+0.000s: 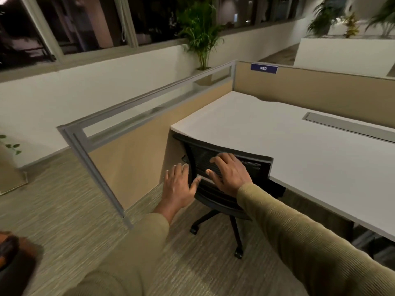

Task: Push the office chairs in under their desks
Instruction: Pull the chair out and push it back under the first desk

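Black mesh under two flat, straight-fingered palms: left grip [178, 186] at the backrest's edge, right grip [230, 174] spread on the office chair [213, 195]. Its top meets the near-left corner of the bench [277, 142]; harder shoving could jam it, pinching fingers.

an office: cubicle partition [149, 116] with number plate [264, 68], white desk [299, 150], carpet [64, 210], potted palm [201, 33].
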A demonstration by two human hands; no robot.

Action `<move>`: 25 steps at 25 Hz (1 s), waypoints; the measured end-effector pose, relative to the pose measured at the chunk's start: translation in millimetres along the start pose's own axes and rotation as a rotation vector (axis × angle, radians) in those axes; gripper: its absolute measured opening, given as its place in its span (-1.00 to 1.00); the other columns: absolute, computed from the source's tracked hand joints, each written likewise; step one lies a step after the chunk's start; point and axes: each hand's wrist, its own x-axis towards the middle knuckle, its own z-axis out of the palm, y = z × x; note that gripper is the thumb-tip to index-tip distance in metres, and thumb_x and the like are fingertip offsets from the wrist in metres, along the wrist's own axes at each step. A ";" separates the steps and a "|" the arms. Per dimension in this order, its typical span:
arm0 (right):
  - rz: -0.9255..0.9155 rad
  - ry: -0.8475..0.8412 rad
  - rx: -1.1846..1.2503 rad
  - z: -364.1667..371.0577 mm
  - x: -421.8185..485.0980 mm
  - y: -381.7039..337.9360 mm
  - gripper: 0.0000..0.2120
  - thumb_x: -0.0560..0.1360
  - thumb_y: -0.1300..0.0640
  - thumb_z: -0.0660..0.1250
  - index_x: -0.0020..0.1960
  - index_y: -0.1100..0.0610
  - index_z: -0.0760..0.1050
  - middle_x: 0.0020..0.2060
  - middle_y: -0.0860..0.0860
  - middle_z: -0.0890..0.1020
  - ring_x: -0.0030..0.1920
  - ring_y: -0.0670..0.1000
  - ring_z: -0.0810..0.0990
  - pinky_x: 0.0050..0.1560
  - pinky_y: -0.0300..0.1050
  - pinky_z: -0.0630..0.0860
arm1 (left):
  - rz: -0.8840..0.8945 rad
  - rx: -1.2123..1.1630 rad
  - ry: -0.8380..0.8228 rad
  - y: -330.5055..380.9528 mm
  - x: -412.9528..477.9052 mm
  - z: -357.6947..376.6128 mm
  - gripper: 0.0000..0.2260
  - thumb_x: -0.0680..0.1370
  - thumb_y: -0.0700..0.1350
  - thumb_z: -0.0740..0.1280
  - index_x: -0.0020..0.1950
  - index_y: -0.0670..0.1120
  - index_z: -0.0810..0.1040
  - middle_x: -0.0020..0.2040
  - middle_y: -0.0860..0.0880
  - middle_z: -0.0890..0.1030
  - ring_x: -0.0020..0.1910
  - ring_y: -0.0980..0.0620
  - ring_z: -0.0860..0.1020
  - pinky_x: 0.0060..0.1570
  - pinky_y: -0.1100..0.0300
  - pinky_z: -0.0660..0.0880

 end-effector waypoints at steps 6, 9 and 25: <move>0.318 -0.143 -0.126 14.3 39.8 57.6 -0.38 0.56 -0.32 0.17 0.44 0.08 0.35 0.41 0.14 0.42 0.41 0.18 0.36 0.40 0.14 0.33 | 0.167 -0.032 0.047 11.9 107.3 -7.3 -0.35 0.64 0.29 0.06 0.57 -0.13 0.27 0.56 -0.21 0.30 0.56 -0.20 0.23 0.54 -0.21 0.12; 0.464 -0.316 -0.208 22.5 40.4 83.3 -0.30 0.54 -0.44 0.03 0.44 0.04 0.33 0.36 0.11 0.49 0.35 0.15 0.43 0.38 0.12 0.33 | 0.251 -0.042 0.021 9.4 148.6 -1.8 -0.35 0.64 0.31 0.04 0.55 -0.12 0.30 0.55 -0.20 0.32 0.55 -0.19 0.23 0.53 -0.22 0.12; 0.864 -0.392 -0.231 11.7 1.4 36.3 -0.12 0.30 -0.65 0.10 0.29 0.01 0.46 0.20 0.02 0.60 0.22 0.09 0.53 0.35 0.08 0.35 | 0.504 0.045 -0.221 -16.5 175.9 31.7 -0.32 0.58 0.43 -0.16 -0.11 0.01 0.58 -0.13 0.00 0.60 0.01 -0.08 0.56 0.32 -0.23 0.25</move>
